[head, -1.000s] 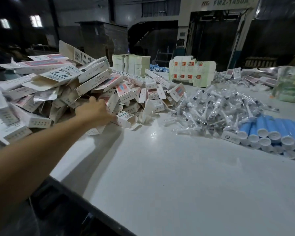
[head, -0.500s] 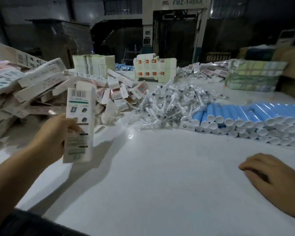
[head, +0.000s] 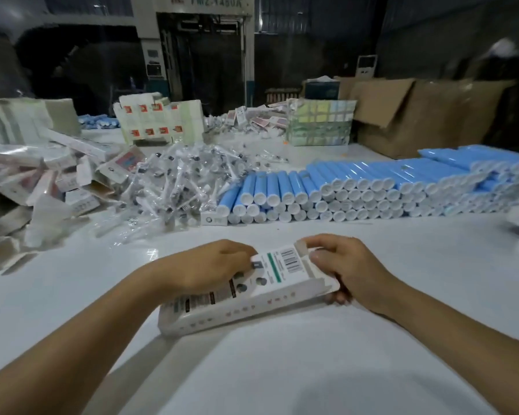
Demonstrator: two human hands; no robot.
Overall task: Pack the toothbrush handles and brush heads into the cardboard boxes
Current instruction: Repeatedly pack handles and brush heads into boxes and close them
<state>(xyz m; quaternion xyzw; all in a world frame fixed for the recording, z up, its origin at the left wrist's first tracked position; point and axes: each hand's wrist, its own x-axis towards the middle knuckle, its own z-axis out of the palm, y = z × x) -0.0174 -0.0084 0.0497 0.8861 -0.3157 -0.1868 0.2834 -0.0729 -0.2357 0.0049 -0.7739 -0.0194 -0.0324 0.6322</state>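
Both hands held one long white box (head: 246, 298) low over the white surface (head: 282, 369). The left hand (head: 210, 265) and the right hand (head: 348, 268) had their fingers curled around its far end.

Both forearms are bare to the left hand (head: 219, 266) and right hand (head: 346, 269), no sleeves showing.

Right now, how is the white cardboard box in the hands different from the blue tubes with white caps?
The white cardboard box is flat-sided and printed with barcodes; the blue tubes are round and plain. The box is gripped by the left hand and right hand; the tubes lie stacked in rows, untouched. Both are long and narrow.
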